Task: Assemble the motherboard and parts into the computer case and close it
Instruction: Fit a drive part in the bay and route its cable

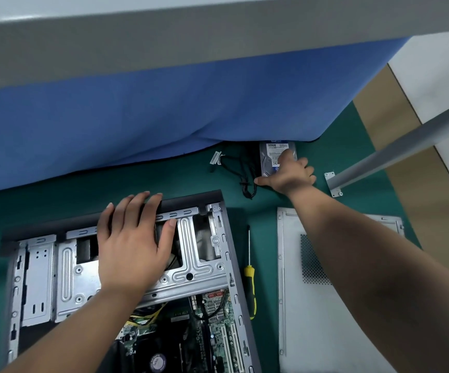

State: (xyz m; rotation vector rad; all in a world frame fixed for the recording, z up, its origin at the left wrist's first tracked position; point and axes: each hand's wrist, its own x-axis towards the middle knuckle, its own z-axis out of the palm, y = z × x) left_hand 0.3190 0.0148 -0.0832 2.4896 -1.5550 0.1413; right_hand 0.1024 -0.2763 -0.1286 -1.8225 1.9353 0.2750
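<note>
**Hard Drive Pickup With Case Braced**

The open computer case is lying on the green surface at the 7 o'clock region of the view. The left hand is resting palm-down on the metal drive cage at the case's far end, fingers straight and spread, fingertips reaching the dark front edge; this grip is released and is holding nothing.

The motherboard is sitting inside the case, at 6 o'clock from the left hand, with yellow and black wiring beside it.

The right hand is reaching out to 1 o'clock and is grasping the hard drive, which is lying on the surface just beside the hem of the blue cloth. The fingers are curling over the drive's right side and the thumb is extending along its near edge. A label reading 320GB is showing on the drive's top.

A bundle of black cables is lying at 9 o'clock from the drive, touching it or nearly so.

A yellow-handled screwdriver is lying between the case and the detached side panel, which is resting flat at 4 o'clock.
</note>
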